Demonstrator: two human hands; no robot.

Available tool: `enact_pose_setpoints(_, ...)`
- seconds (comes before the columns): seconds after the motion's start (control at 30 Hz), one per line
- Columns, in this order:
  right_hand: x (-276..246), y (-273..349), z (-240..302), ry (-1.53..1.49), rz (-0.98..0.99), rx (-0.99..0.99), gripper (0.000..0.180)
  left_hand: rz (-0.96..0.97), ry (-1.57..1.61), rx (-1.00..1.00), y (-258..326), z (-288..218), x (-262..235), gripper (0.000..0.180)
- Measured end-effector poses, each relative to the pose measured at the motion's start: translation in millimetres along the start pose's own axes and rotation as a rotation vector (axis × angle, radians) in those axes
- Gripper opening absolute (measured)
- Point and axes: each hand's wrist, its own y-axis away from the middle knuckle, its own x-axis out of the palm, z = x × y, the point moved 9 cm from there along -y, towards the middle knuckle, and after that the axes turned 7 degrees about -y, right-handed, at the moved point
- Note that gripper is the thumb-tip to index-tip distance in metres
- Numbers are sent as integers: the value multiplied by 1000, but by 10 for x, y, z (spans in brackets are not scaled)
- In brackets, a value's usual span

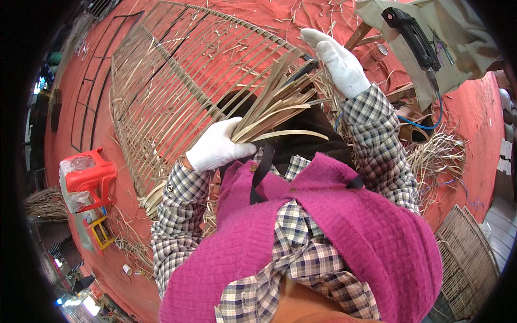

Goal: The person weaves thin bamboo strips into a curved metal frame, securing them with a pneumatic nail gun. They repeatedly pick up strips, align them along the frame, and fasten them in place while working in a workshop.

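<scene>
Left hand (218, 145) was closed round the lower ends of a bundle of split strips (274, 107), thumb across them. The bundle stood over the dark-clad lap, its tips fanned out toward the near edge of a slatted panel (186, 81) on the red floor covering (474, 107). Right hand (339, 62) was raised beyond the fan, fingers straight and together, gripping nothing; whether its palm brushed any tips could not be made out from above.

Hazards, as judged: only one hand held the strips, so a slackened grip could spill them among the slats. Uneven tips could catch in the panel's near edge and split, or snag a glove. A black hand tool (414, 43) lay on the olive cloth (468, 37), nose near its lower edge; the blue hose (439, 110) looped close to the right sleeve, and a hooked cuff could pull the tool off.
</scene>
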Motion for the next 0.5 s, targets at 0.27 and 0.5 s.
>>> enact_pose_setpoints(0.27, 222, 208, -319, -579, 91, 408, 46, 68, 237, -109, -21, -64, 70, 52)
enact_pose_setpoints(0.5, 309, 181, -148, -489, 186, 281, 58, 121, 230, -157, -82, -110, 142, 48)
